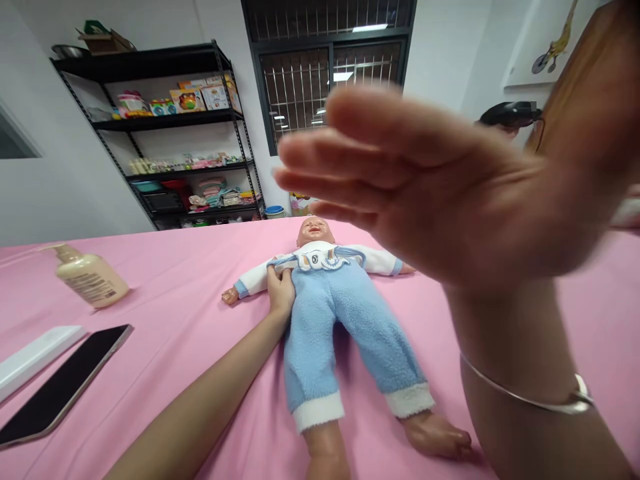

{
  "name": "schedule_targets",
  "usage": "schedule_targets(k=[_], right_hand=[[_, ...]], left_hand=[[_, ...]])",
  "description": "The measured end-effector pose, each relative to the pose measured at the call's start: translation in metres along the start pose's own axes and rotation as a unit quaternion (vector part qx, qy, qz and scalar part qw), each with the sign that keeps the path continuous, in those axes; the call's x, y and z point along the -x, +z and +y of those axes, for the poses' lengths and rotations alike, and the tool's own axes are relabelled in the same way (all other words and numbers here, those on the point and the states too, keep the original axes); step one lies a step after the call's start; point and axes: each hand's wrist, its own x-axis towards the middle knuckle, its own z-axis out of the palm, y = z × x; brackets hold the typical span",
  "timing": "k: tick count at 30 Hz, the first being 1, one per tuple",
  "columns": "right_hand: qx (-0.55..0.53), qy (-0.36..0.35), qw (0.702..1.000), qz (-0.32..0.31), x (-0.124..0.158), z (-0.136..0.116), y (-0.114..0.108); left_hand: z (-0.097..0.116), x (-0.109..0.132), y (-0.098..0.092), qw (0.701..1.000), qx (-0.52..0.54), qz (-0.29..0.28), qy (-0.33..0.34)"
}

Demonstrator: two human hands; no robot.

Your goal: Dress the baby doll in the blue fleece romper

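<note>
A baby doll (327, 300) lies on its back on the pink sheet (190, 267), its head toward the far edge. It wears light blue fleece trousers with white cuffs and a white top with blue trim; its feet are bare. My left hand (281, 290) grips the doll's side at the waist, below its outstretched arm, with the fingers bent against the clothing. Close to the camera, my right hand (430, 193) is raised above the doll, palm showing, fingers stretched out and a little blurred. Nothing is in it. A thin silver bangle (525, 400) circles that wrist.
On the left lie a dark smartphone (65, 380) and a white flat case (37, 357), with a tan pump bottle (93, 277) behind them. Beyond the table stand a black shelf (165, 117) of boxes and cloths and a barred window (330, 73). Another person's black headgear (510, 115) shows at right.
</note>
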Motion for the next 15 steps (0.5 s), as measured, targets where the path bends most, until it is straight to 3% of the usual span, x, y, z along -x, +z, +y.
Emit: schedule_targets(k=[2,4,7,15], right_hand=[[-0.073,-0.006,0.997,-0.038,-0.004,0.006,0.002],[-0.088,0.010,0.996,-0.009,-0.008,0.014,0.002],[-0.051,0.035,0.998,0.019,-0.010,0.021,0.001],[0.051,0.087,0.995,-0.014,-0.014,0.044,0.000]], left_hand=[[0.000,0.000,-0.001,1.000,0.000,0.000,0.000],[0.000,0.000,-0.001,1.000,-0.001,0.001,0.001],[-0.003,-0.001,-0.001,1.000,0.002,-0.001,0.011],[-0.004,-0.001,-0.001,1.000,-0.001,-0.002,0.001]])
